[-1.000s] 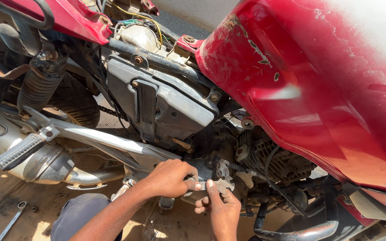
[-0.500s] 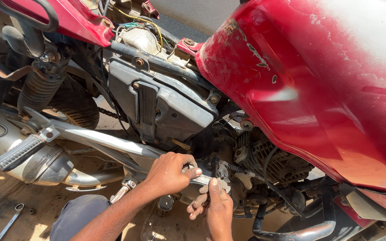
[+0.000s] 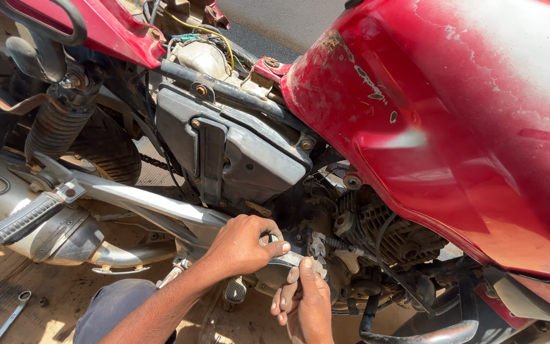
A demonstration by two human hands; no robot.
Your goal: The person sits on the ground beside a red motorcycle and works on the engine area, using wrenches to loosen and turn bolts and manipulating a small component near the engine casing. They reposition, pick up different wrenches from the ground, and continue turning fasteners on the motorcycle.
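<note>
Since the earlier frame, the right hand is being raised closer beneath the metal tool. The tool is being gripped in the clenched left hand, low on the engine, just below the grey side cover, apparently for leverage. The right hand's fingers are being held loosely curled, their tips touching the tool's end.

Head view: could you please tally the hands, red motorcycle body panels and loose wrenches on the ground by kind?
Hands: 2, left hand and right hand, both at the small grey metal part by the engine.
Red body panels: 2, glossy red fuel tank and red rear panel.
Loose wrenches: 1, grey metal wrench.
Total: 5.
</note>
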